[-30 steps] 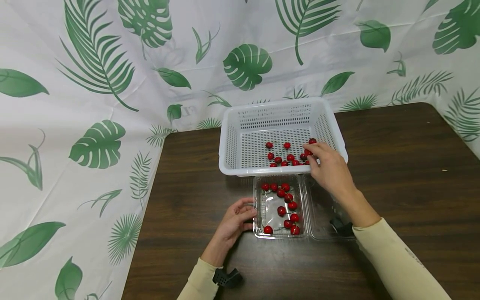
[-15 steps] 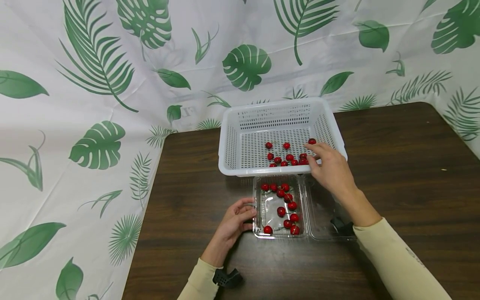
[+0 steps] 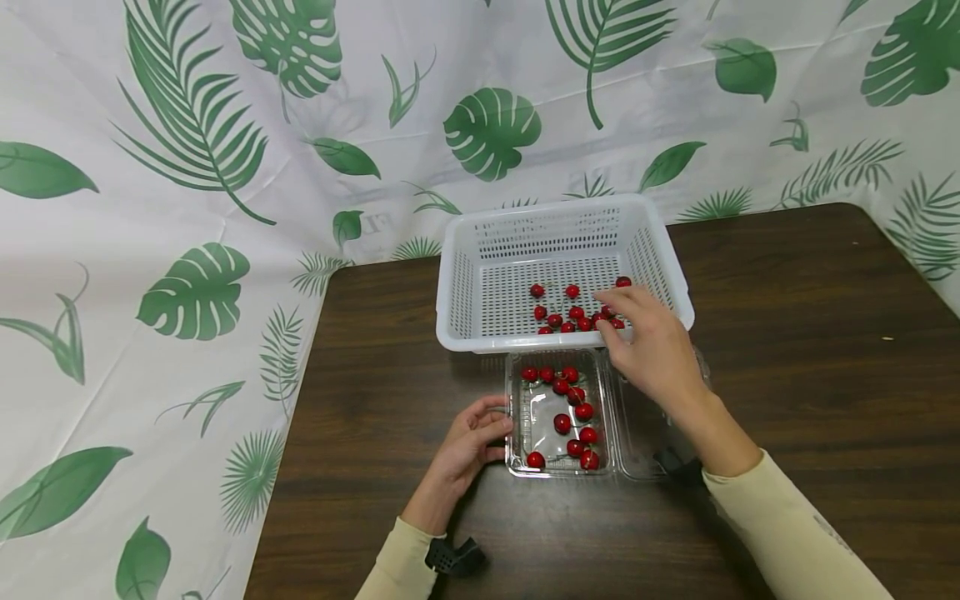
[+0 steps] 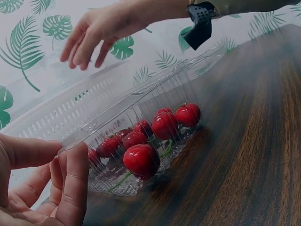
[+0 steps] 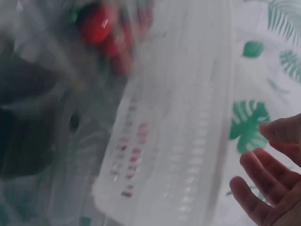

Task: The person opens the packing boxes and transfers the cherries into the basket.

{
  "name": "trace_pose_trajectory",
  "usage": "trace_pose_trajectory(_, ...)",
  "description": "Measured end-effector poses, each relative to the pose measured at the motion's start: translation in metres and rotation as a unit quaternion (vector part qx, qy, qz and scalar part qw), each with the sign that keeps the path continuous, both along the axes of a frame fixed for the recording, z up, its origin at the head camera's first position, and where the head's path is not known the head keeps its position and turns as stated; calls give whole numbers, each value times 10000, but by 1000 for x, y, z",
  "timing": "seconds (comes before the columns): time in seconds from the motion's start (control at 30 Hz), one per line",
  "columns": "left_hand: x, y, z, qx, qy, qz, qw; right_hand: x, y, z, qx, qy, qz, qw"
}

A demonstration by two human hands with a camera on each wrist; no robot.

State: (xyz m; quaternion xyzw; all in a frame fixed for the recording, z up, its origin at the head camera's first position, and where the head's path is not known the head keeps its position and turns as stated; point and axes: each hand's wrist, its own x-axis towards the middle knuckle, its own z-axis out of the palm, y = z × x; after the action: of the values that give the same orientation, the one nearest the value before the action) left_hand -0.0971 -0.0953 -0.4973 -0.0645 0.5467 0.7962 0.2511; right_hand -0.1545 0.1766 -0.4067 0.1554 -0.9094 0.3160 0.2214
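Observation:
My left hand (image 3: 472, 433) pinches the left rim of a clear plastic clamshell container (image 3: 542, 415), thumb above and fingers below in the left wrist view. Red cherries (image 4: 141, 161) with green stems lie inside the container. Behind it stands a white slotted basket (image 3: 450, 275), where more cherries (image 3: 576, 312) lie mostly along the near side. My right hand (image 3: 652, 343) hovers over the basket's near right corner, thumb and fingers apart. The right wrist view, partly blurred, shows nothing between its fingers (image 5: 251, 200). That hand hides part of the corner.
The container's clear lid (image 3: 637, 429) lies folded out to the right, partly under my right forearm. All stands on a dark wooden table (image 3: 787, 333). A white leaf-print sheet (image 3: 420, 158) hangs behind and at the left.
My right hand has shifted slightly left and lifted off the cherries, and several cherries near it have moved a little left. The left hand and container have stayed put.

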Motion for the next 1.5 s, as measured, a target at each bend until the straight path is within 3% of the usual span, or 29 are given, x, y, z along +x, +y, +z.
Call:
trace_pose_trajectory(0.1, 0, 0, 0, 31, 3, 13, 10000, 10, -10, 3, 138, -36, 348, 9993)
trace_pose_trajectory(0.27, 1, -1, 0, 45, -6, 14, 10000, 27, -28, -1, 799, -657, 941, 9902)
trace_pose_trajectory(0.47, 1, 0, 0, 37, -31, 25, 10000, 42, -46, -19, 1712, -1299, 1739, 9610)
trace_pose_trajectory(0.67, 1, 0, -1, 17, -29, 3, 10000, 48, -51, -35, 2391, -1341, 2154, 9372)
trace_pose_trajectory(0.8, 1, 0, -1, 13, -54, 13, 10000, 50, -53, -40, 2535, -1307, 2182, 9333)
trace_pose_trajectory(1.5, -1, 0, 0, -24, -60, -2, 10000, 45, -54, -50, 2357, -1382, 2303, 9340)
